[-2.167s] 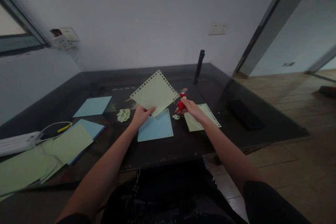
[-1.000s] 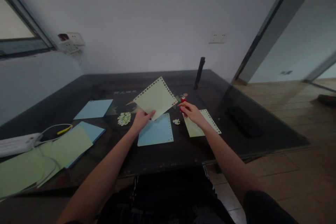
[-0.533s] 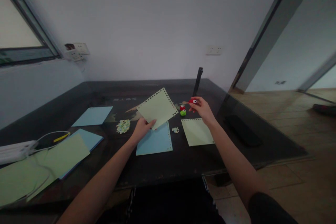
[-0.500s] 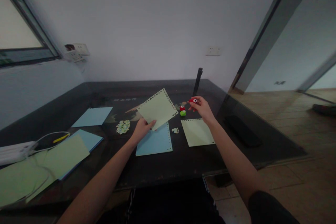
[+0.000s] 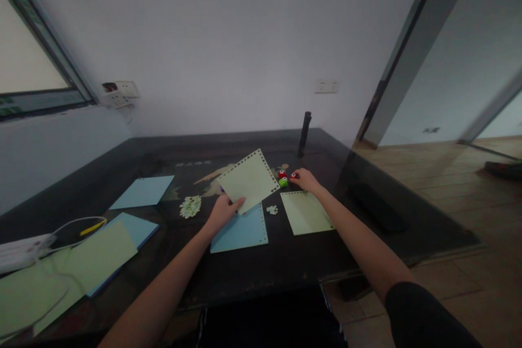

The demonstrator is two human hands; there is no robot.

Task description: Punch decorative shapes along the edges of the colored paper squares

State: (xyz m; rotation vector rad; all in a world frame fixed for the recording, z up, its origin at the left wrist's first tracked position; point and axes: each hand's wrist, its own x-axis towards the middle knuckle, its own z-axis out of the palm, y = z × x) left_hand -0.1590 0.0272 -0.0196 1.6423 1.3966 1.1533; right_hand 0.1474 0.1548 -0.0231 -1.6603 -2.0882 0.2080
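Head view: left hand (image 5: 221,211) pinches a pale green square paper sheet with punched edges (image 5: 248,180), raised above the dark glass table (image 5: 285,250). Right hand (image 5: 306,180), fingers closed on a small red punch (image 5: 294,176), has lowered it from mid-air onto that table, beside the little green punch (image 5: 283,181).

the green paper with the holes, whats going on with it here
A person sits at a dark table. The left hand holds up a green punched sheet by its lower corner, above a blue sheet. The right hand rests on a small red punch, beside a green punch and another red one.
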